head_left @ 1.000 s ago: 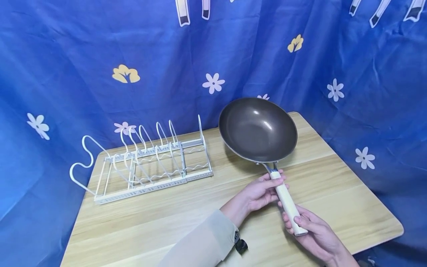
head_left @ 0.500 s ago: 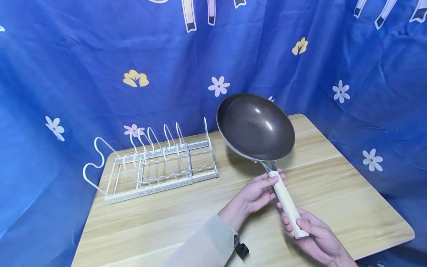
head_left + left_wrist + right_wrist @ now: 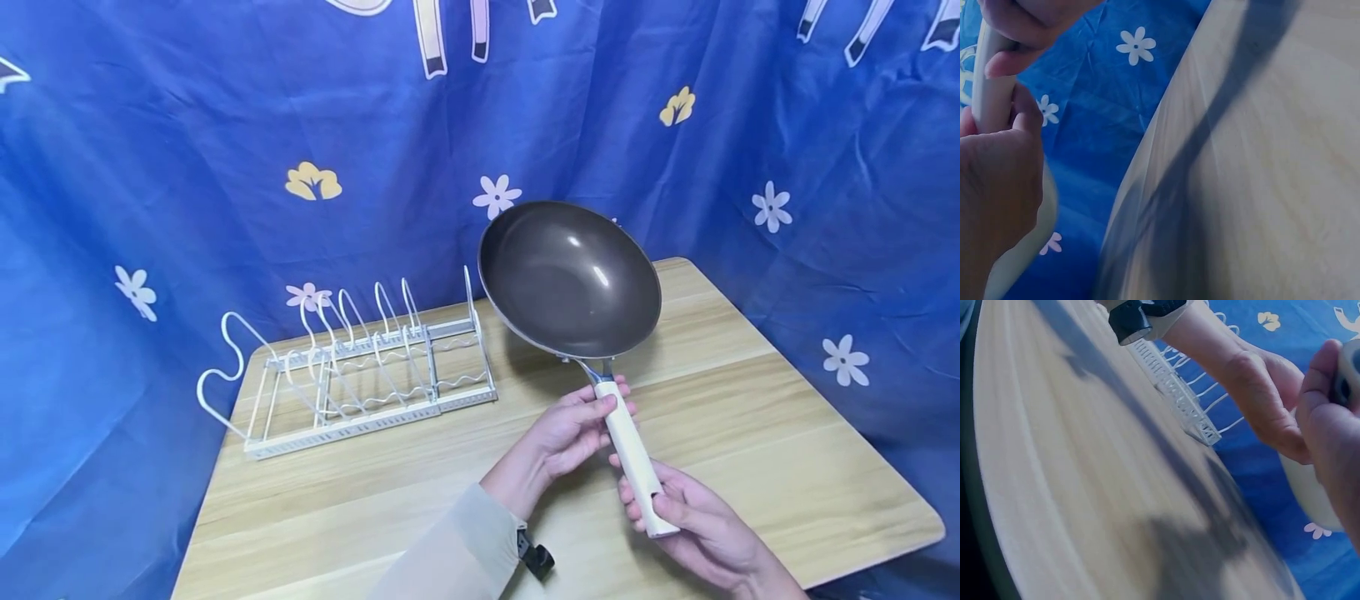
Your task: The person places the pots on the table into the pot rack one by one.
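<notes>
A dark wok-shaped frying pan (image 3: 570, 283) with a long cream handle (image 3: 632, 450) is held up over the table, its inside tilted toward the head camera. My left hand (image 3: 566, 433) grips the handle at the end near the pan, thumb on top. Lower down, my right hand (image 3: 697, 521) holds the handle's butt end, its thumb along the side. In the left wrist view both hands wrap the handle (image 3: 992, 94), and part of the pan's pale outside (image 3: 1035, 231) shows beyond. The right wrist view shows the handle's end with its hole (image 3: 1354, 372).
A white wire pot rack (image 3: 375, 417) with several upright loops stands on the left of the wooden table (image 3: 787, 467). Blue patterned curtains (image 3: 210, 167) hang close behind and at both sides. A dark band with a small black device (image 3: 536, 557) sits on the left wrist.
The head view has shifted, so the rack and table appear further right. Both hands keep their grip, and the pan has risen slightly and drawn a little left toward the rack.
</notes>
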